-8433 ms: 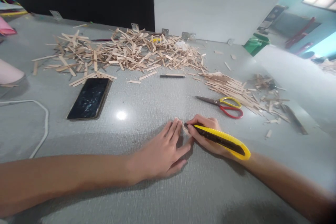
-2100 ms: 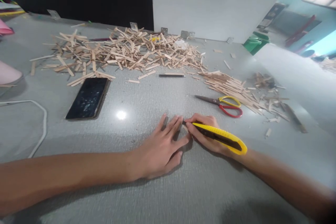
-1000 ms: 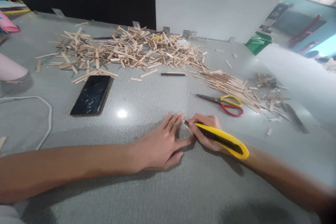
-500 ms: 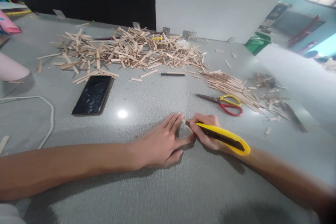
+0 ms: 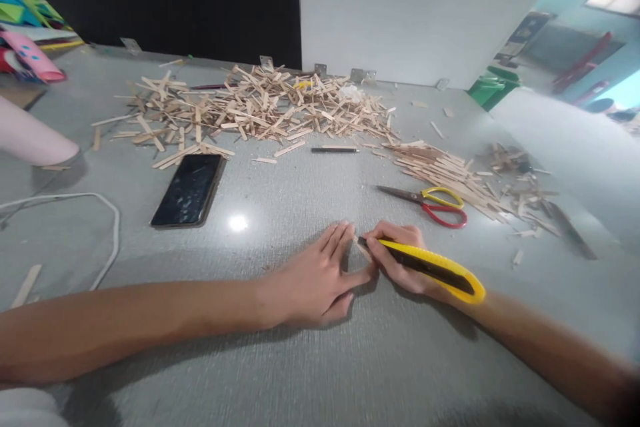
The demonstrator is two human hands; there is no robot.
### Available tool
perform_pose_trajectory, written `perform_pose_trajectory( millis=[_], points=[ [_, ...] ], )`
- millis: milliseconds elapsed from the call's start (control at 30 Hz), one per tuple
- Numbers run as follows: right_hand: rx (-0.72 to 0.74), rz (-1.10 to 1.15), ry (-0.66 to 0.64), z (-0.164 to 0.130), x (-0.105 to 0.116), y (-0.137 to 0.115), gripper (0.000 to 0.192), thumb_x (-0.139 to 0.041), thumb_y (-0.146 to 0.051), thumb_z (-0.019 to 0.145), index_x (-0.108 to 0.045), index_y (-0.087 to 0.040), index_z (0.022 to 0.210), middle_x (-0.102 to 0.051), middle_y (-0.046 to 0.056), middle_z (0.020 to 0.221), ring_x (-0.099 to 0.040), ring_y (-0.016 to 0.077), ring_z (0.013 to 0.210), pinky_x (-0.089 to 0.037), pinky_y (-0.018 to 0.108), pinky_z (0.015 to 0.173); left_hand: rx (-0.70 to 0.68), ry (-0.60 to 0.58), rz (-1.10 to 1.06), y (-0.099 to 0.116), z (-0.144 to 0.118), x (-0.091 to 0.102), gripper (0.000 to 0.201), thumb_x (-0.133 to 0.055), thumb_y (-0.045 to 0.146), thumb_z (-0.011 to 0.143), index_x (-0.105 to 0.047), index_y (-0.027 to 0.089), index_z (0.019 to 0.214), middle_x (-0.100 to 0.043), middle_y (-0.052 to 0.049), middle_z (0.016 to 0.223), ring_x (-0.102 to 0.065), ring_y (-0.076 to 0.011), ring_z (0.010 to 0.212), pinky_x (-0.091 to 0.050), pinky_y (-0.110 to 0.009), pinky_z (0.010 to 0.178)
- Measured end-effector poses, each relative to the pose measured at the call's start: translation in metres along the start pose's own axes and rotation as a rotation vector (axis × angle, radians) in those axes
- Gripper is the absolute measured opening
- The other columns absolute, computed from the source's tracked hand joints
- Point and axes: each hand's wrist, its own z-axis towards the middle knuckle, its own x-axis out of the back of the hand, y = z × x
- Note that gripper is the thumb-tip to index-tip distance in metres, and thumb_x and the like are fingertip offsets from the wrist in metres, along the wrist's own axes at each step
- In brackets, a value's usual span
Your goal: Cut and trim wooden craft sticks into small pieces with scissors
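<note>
A yellow and black utility knife (image 5: 433, 268) is gripped in my right hand (image 5: 400, 257), its handle lying back over the wrist. The knife's tip touches a small wooden stick (image 5: 363, 248) on the table. My left hand (image 5: 320, 280) lies low on the table with its fingers spread around this stick, holding it down at both ends. Part of the stick is hidden by the fingers. Beyond the right hand lie scissors (image 5: 425, 201) with one yellow and one red handle loop.
A large heap of wooden sticks (image 5: 260, 107) lies at the back, with a neater pile (image 5: 445, 177) to its right. A phone (image 5: 189, 190), a dark pen (image 5: 334, 150), a white cable (image 5: 116, 233) and a pink roll (image 5: 37, 137) are on the grey table.
The view has shifted slightly, so everything appears a little lower and further right. Both hands keep nearly the same pose at the stick, with the knife still on it.
</note>
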Motion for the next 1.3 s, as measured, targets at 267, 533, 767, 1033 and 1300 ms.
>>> perform_pose_trajectory(
  millis=[267, 533, 767, 1033, 1300],
  points=[
    [-0.059, -0.009, 0.060, 0.0039, -0.0008, -0.0026, 0.025, -0.063, -0.035, 0.104, -0.068, -0.022, 0.083, -0.063, -0.002, 0.064, -0.055, 0.0143, 0.055, -0.042, 0.029, 0.055, 0.002, 0.017, -0.015, 0.0002, 0.0000, 0.0002, 0.069, -0.061, 0.035, 0.102, -0.040, 0.025, 0.167, -0.018, -0.026, 0.179, -0.023, -0.0557, 0.161, -0.028, -0.069, 0.130],
    [-0.123, 0.029, 0.092, 0.0055, 0.0002, -0.0033, 0.023, -0.064, -0.037, 0.103, -0.071, -0.021, 0.089, -0.067, 0.001, 0.069, -0.058, 0.0150, 0.058, -0.043, 0.028, 0.053, 0.006, 0.024, 0.014, -0.0028, -0.0021, -0.0051, 0.080, -0.059, 0.039, 0.103, -0.027, 0.014, 0.171, -0.017, -0.032, 0.177, -0.022, -0.0531, 0.162, -0.026, -0.067, 0.131],
    [-0.194, 0.109, 0.092, 0.0044, -0.0001, 0.0006, 0.025, -0.063, -0.045, 0.107, -0.068, -0.022, 0.099, -0.067, -0.002, 0.068, -0.057, 0.0129, 0.049, -0.045, 0.025, 0.046, 0.004, 0.034, 0.054, -0.0041, -0.0049, -0.0081, 0.075, -0.058, 0.042, 0.104, -0.033, 0.010, 0.167, -0.021, -0.034, 0.176, -0.026, -0.0519, 0.162, -0.027, -0.065, 0.130],
    [-0.152, 0.082, 0.040, 0.0040, -0.0022, 0.0015, 0.027, -0.066, -0.041, 0.103, -0.071, -0.020, 0.087, -0.065, -0.002, 0.059, -0.056, 0.0132, 0.048, -0.043, 0.025, 0.048, 0.037, 0.033, 0.071, -0.0034, -0.0037, -0.0058, 0.075, -0.061, 0.034, 0.099, -0.036, 0.008, 0.164, -0.025, -0.035, 0.174, -0.024, -0.0525, 0.162, -0.027, -0.063, 0.131],
    [-0.099, 0.008, 0.000, 0.0079, 0.0014, 0.0002, 0.019, -0.065, -0.032, 0.101, -0.072, -0.020, 0.087, -0.071, 0.000, 0.070, -0.062, 0.0153, 0.059, -0.046, 0.028, 0.059, 0.019, 0.018, 0.039, -0.0025, -0.0018, -0.0009, 0.072, -0.063, 0.031, 0.098, -0.040, 0.010, 0.162, -0.022, -0.032, 0.176, -0.023, -0.0521, 0.162, -0.028, -0.064, 0.132]
  ],
)
